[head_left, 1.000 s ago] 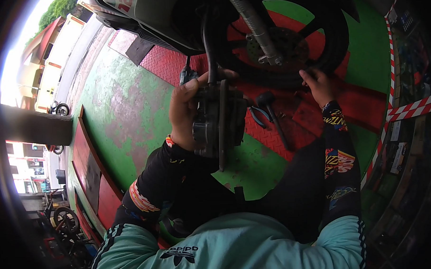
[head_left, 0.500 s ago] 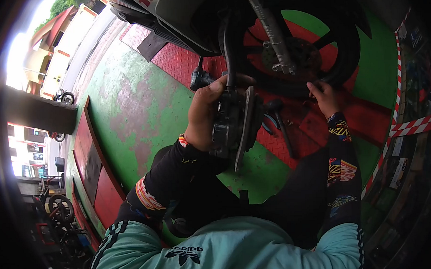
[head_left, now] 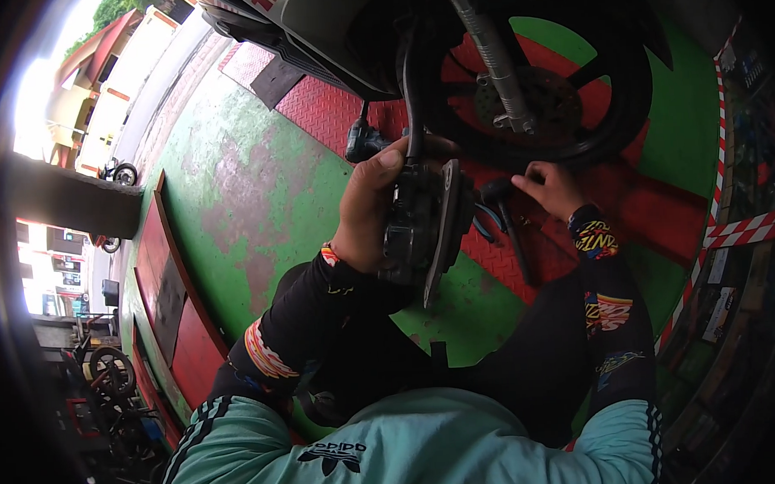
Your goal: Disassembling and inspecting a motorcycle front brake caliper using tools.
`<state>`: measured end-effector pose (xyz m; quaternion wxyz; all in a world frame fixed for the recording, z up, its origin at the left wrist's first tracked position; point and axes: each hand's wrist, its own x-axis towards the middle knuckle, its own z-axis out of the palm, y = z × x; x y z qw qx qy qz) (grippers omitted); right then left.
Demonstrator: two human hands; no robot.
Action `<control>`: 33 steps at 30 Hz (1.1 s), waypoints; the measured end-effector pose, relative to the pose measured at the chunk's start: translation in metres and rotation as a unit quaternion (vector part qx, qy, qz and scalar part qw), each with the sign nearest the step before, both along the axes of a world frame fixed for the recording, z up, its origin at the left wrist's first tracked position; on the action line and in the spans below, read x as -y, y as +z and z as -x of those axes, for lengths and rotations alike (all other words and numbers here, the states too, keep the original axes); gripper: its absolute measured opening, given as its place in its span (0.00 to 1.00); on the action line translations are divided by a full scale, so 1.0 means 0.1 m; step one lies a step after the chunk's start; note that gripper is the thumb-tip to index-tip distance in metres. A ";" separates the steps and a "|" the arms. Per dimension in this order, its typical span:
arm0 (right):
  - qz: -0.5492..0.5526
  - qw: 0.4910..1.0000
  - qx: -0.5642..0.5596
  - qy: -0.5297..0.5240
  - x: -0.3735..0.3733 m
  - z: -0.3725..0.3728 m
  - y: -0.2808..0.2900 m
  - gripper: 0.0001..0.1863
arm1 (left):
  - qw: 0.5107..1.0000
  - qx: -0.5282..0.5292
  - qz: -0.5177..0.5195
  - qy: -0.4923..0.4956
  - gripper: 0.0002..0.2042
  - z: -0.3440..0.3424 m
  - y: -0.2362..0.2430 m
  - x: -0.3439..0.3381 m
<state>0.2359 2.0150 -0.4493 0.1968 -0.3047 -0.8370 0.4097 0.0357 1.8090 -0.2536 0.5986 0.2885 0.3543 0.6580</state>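
Note:
My left hand [head_left: 365, 204] is wrapped round a black brake caliper [head_left: 408, 224], held up in front of me. A dark hose [head_left: 413, 96] runs from it up towards the motorcycle. A long flat metal plate [head_left: 443, 231] stands along the caliper's right side. My right hand [head_left: 555, 192] is over the red floor plate, thumb and forefinger drawn together; whatever they hold is too small to make out. Just left of its fingertips lies a black mallet [head_left: 513, 233], with blue-handled pliers [head_left: 487, 223] beside it.
Ahead stands the motorcycle's front wheel [head_left: 630, 105], with a brake disc [head_left: 558, 104] and silver fork leg [head_left: 492, 59]. A cordless drill [head_left: 364, 142] rests on the red plate. Red-and-white tape [head_left: 741, 232] borders the right side. A ramp [head_left: 185, 309] lies left.
My right hand has moved left, from beside the wheel's lower edge to near the mallet's head. My left hand keeps hold of the brake caliper, almost still.

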 end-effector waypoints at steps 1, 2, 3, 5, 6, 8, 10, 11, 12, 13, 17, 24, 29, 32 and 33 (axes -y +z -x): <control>0.045 0.997 0.059 0.037 0.16 0.13 0.08 0.21 | 1.000 -0.014 0.008 0.001 0.32 0.03 0.00 0.03; 0.018 0.992 0.073 0.098 0.25 0.17 -0.01 0.22 | 1.000 -0.023 0.014 -0.007 0.32 0.02 -0.01 0.02; -0.060 0.980 0.102 0.159 0.33 0.24 -0.16 0.23 | 1.000 -0.019 0.013 -0.013 0.32 0.02 -0.03 0.01; -0.082 0.961 0.179 0.192 0.52 0.35 -0.32 0.23 | 0.999 -0.033 0.019 0.013 0.33 0.01 -0.09 -0.01; -0.138 0.945 0.231 0.187 0.65 0.40 -0.37 0.22 | 0.999 -0.030 0.019 0.011 0.33 0.01 -0.09 0.00; -0.195 0.923 0.280 0.179 0.80 0.49 -0.50 0.21 | 0.999 -0.034 0.000 0.005 0.32 0.04 -0.07 0.03; -0.259 0.894 0.315 0.186 0.90 0.58 -0.67 0.16 | 0.999 -0.036 0.002 0.010 0.32 0.05 -0.08 0.02; -0.259 0.894 0.317 0.183 0.94 0.62 -0.77 0.16 | 0.999 -0.038 0.007 0.014 0.32 0.05 -0.08 0.02; -0.291 0.884 0.340 0.132 0.97 0.66 -0.86 0.15 | 0.999 -0.037 0.004 0.012 0.32 0.04 -0.07 0.02; -0.322 0.872 0.361 0.082 1.02 0.71 -0.88 0.15 | 0.998 -0.059 0.029 0.019 0.34 0.05 -0.05 0.03; -0.291 0.854 0.431 0.016 1.18 0.96 -0.91 0.14 | 0.991 -0.103 0.080 0.040 0.26 0.02 -0.05 0.06; -0.255 0.861 0.439 -0.020 1.25 1.14 -0.77 0.12 | 0.943 -0.292 0.147 0.061 0.22 0.19 -0.07 0.08; -0.195 0.875 0.440 -0.059 1.04 0.96 -1.01 0.11 | 0.927 -0.347 0.125 0.070 0.23 0.07 -0.05 0.02; -0.218 0.896 0.382 -0.054 1.04 0.99 -1.01 0.12 | 0.929 -0.348 0.101 0.073 0.24 0.15 -0.12 0.07; -0.228 0.893 0.385 -0.054 1.04 0.99 -1.00 0.12 | 0.931 -0.343 0.094 0.078 0.24 0.16 -0.13 0.10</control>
